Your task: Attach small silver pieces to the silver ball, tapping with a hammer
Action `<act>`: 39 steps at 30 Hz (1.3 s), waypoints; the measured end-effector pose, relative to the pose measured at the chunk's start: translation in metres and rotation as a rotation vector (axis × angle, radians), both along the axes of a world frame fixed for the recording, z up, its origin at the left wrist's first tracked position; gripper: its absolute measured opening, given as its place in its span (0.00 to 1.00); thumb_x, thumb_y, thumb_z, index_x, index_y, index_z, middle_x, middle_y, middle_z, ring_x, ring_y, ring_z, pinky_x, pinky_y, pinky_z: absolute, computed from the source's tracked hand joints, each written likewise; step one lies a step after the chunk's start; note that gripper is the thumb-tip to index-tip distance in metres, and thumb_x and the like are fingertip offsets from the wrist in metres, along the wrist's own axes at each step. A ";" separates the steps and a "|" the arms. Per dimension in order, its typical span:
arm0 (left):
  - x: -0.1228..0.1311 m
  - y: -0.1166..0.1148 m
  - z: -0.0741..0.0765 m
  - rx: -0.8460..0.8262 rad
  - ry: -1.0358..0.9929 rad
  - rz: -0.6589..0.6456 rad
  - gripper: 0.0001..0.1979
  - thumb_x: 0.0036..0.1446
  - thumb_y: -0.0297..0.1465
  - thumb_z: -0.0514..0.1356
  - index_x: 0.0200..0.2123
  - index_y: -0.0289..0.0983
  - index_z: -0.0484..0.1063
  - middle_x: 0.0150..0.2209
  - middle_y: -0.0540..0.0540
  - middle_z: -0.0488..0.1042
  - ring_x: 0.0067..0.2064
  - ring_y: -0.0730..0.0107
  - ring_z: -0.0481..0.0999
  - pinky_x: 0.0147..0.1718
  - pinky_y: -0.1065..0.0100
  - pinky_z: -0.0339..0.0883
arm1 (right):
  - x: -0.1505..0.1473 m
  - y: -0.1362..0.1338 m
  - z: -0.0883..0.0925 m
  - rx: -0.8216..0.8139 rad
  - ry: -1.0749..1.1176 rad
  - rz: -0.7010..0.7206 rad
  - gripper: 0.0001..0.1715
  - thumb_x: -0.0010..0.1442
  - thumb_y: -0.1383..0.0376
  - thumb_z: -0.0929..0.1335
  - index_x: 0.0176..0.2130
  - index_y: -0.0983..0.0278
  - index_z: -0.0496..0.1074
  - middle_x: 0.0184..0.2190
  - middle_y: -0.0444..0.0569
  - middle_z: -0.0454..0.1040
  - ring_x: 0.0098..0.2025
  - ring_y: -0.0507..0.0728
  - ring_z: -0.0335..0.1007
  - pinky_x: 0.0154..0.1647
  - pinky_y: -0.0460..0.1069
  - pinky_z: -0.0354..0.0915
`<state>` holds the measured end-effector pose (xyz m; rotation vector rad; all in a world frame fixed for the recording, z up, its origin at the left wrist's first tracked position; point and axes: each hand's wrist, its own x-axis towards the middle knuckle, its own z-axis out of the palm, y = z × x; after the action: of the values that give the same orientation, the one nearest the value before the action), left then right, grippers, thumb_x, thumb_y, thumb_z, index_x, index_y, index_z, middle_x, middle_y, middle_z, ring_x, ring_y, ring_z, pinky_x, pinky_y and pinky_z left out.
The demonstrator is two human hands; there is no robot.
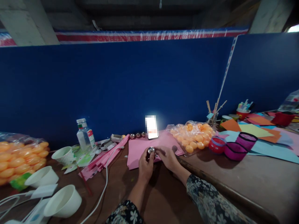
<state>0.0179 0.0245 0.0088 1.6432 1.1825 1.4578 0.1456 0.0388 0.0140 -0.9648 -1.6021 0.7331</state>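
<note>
A shiny metal ball [151, 150] is gripped in my left hand [146, 166], thumb in front and fingers around it. My right hand [169, 158] is right beside it, its curled fingertips meeting the ball's right side. Whether those fingertips pinch anything small cannot be made out. Both hands are above the near edge of pink paper sheets [137, 152] on the brown table. A lit phone [152, 129] stands upright just behind them. Left of the phone, several similar metal balls [138, 135] sit in a row. A dark round shape [174, 148] shows on the paper by my right hand.
Orange balls in a clear bag [195, 137] lie right, another such bag [21, 155] far left. Purple-and-black cups [235, 151] stand right. Left are a plastic bottle [85, 135], white bowls [63, 202], pink strips [102, 161] and a white cable [106, 177]. A blue partition [116, 84] rises behind.
</note>
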 end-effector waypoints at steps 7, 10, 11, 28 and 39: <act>-0.001 -0.002 0.004 0.046 0.037 0.001 0.15 0.55 0.38 0.51 0.41 0.36 0.69 0.37 0.44 0.74 0.38 0.65 0.73 0.39 0.67 0.65 | 0.000 0.001 -0.002 0.009 -0.012 -0.003 0.15 0.55 0.68 0.63 0.43 0.65 0.72 0.38 0.50 0.75 0.39 0.56 0.71 0.43 0.51 0.66; 0.000 0.000 0.002 0.011 0.003 0.002 0.16 0.54 0.38 0.52 0.42 0.36 0.68 0.37 0.44 0.74 0.38 0.65 0.74 0.38 0.66 0.66 | -0.001 -0.001 0.000 -0.011 -0.002 -0.007 0.15 0.56 0.67 0.62 0.42 0.65 0.71 0.38 0.50 0.75 0.38 0.56 0.71 0.42 0.51 0.67; 0.000 0.000 0.000 -0.004 -0.012 0.006 0.16 0.54 0.38 0.52 0.43 0.36 0.68 0.37 0.44 0.74 0.38 0.65 0.74 0.38 0.65 0.66 | -0.002 -0.002 0.001 -0.019 0.007 -0.008 0.15 0.56 0.66 0.62 0.42 0.65 0.71 0.38 0.51 0.75 0.38 0.56 0.71 0.41 0.51 0.67; 0.000 0.002 -0.002 -0.005 0.027 0.073 0.20 0.51 0.38 0.56 0.46 0.36 0.67 0.44 0.42 0.72 0.46 0.63 0.71 0.46 0.62 0.63 | -0.003 -0.006 0.006 -0.059 0.025 -0.030 0.14 0.56 0.63 0.62 0.40 0.65 0.72 0.35 0.50 0.75 0.36 0.55 0.71 0.39 0.49 0.67; 0.000 -0.001 0.003 0.008 0.011 0.033 0.16 0.52 0.38 0.54 0.41 0.36 0.69 0.38 0.44 0.74 0.39 0.64 0.73 0.38 0.65 0.66 | -0.003 -0.003 0.000 -0.046 0.012 -0.048 0.14 0.56 0.63 0.63 0.40 0.65 0.72 0.35 0.50 0.75 0.35 0.55 0.71 0.38 0.49 0.67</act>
<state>0.0180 0.0235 0.0120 1.6463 1.2164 1.4769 0.1427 0.0363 0.0138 -1.0267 -1.5527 0.7443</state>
